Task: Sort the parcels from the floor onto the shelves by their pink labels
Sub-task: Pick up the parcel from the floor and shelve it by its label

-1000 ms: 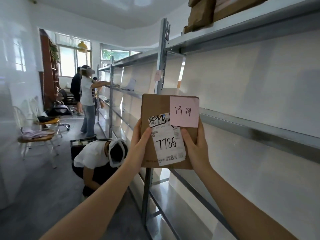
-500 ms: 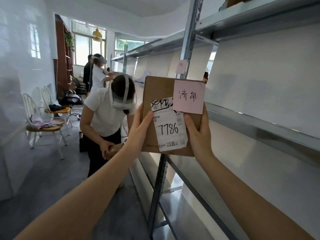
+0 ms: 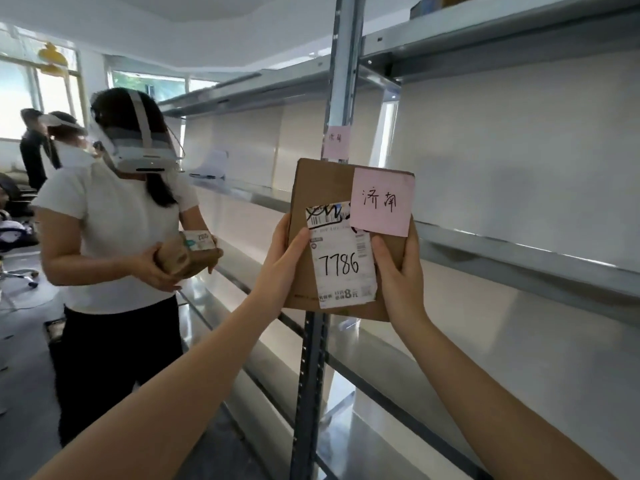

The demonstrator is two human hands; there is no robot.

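Now we hold the parcel (image 3: 332,237) in both grips, left hand (image 3: 285,261) and right hand (image 3: 398,278), just below the upright's matching pink label (image 3: 336,142); shelving it remains.

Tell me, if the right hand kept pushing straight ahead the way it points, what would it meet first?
Probably the grey upright post of the shelves, which stands right behind the cardboard parcel the right hand holds. Depth is hard to judge, so it might slip past into the open shelf.
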